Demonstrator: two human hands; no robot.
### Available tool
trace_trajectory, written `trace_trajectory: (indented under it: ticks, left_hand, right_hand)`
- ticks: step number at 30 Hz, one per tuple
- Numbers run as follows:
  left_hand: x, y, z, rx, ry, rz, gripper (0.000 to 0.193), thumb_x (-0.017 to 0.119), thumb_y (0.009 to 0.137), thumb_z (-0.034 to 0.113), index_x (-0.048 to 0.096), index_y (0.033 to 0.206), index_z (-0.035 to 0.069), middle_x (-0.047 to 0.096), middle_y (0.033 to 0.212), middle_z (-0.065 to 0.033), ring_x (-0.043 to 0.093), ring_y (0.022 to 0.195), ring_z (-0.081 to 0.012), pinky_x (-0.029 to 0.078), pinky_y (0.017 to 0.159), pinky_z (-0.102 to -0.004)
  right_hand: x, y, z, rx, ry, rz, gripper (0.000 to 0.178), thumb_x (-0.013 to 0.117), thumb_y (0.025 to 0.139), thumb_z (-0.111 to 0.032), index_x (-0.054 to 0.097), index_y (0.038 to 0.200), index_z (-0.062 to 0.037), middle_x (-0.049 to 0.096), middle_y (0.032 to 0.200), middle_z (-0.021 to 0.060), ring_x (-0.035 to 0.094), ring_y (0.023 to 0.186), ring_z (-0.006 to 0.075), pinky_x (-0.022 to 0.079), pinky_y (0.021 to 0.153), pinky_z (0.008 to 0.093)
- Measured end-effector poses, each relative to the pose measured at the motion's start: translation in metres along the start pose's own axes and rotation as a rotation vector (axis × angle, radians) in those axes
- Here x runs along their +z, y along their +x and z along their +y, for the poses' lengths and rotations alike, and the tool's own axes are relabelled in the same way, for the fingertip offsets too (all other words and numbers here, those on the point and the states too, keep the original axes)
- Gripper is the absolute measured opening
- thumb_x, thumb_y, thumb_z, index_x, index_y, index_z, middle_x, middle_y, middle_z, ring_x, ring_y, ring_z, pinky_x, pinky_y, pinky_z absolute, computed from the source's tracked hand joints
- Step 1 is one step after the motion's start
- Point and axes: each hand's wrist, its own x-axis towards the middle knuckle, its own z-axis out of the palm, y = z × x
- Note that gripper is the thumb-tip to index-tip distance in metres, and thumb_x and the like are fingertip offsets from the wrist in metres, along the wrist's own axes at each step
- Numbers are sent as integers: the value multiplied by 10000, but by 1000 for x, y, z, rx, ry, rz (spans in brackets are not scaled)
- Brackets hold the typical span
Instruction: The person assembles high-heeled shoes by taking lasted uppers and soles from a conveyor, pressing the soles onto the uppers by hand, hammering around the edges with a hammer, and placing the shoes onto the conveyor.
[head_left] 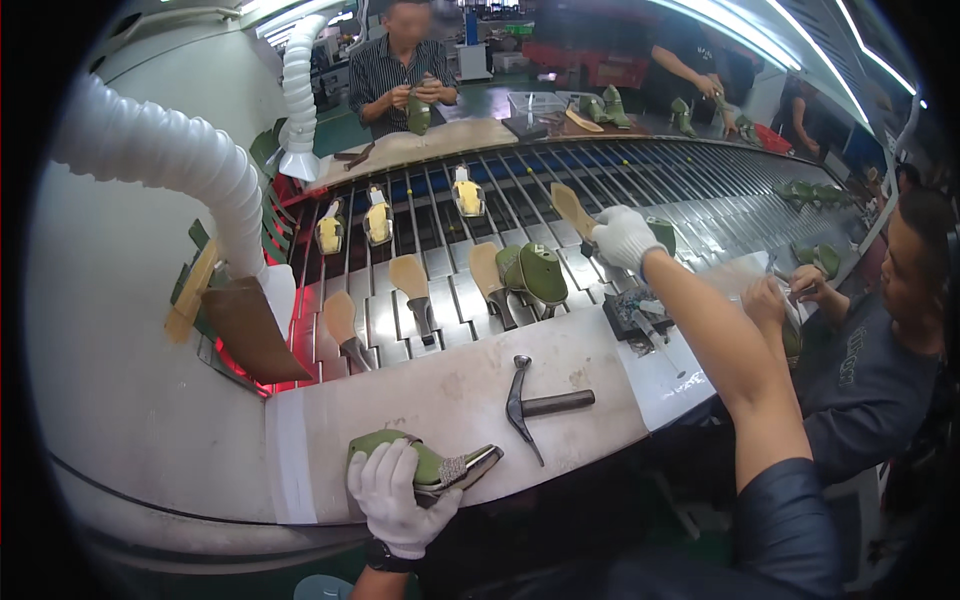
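My left hand (396,500), in a white glove, is wrapped over a green shoe (440,464) that lies on its side on the near work ledge. A grey textured band and a pale, dark-edged underside show at the shoe's right end. Stretched far forward, my gloved right hand (622,238) has its fingers closed at the heel end of a tan shoe sole (568,205) above the conveyor; the fingertips are partly hidden. A green shoe part (662,234) shows just behind that hand. Between my arms a hammer (550,403) rests on the ledge.
Tan heeled soles (410,277) and a green shoe (540,275) lie on the slatted conveyor (455,318). Yellow-soled shoes (378,218) sit farther back. A white hose (170,140) hangs left beside a brown flap (255,325). A co-worker (870,340) sits close right; others stand across.
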Motion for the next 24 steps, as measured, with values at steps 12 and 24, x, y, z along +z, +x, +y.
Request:
trace_trajectory:
  ticks: [12, 24]
  left_hand:
    - [-27, 48, 35, 281, -291, -474, 511, 836, 830, 236, 701, 1286, 49, 769, 1226, -168, 739, 1140, -350, 524, 1102, -508]
    - [-39, 35, 39, 355, -46, -698, 697, 842, 777, 304, 648, 1390, 37, 681, 984, -113, 689, 910, -311, 513, 848, -468]
  right_hand:
    - [133, -236, -75, 205, 1611, -655, 471, 544, 1072, -62, 530, 1513, 103, 732, 1212, 229, 776, 997, 331, 645, 884, 438]
    - [175, -260, -56, 92, 1344, -426, 414, 576, 1125, -112, 585, 1499, 63, 723, 1260, 191, 783, 1020, 280, 695, 898, 415]
